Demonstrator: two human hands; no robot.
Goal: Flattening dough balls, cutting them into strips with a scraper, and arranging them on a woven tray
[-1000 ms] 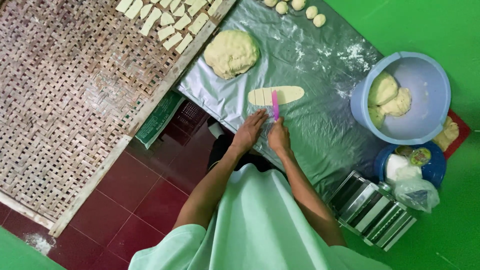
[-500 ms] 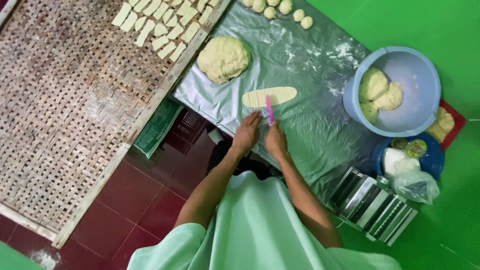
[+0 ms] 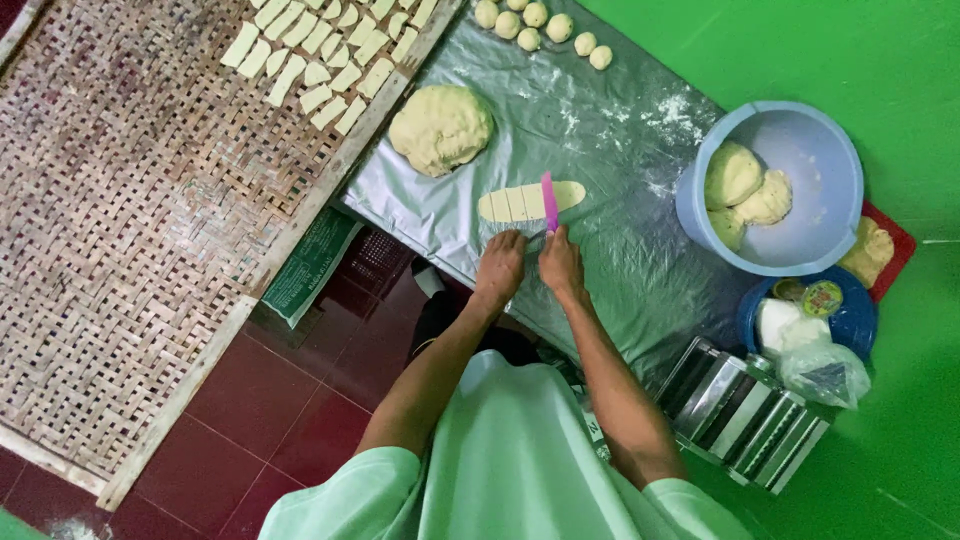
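Gripping the pink cutter (image 3: 549,201) in my right hand (image 3: 560,264), I have its blade standing across the flat dough strip (image 3: 530,202), pointing away from me, while the strip's long axis runs left to right on the plastic sheet (image 3: 620,270). My left hand (image 3: 499,268) rests with curled fingers on the sheet just beside the right, holding nothing that I can see. The strip lies just beyond both hands, between the big dough mound (image 3: 440,128) and the blue basin (image 3: 772,187).
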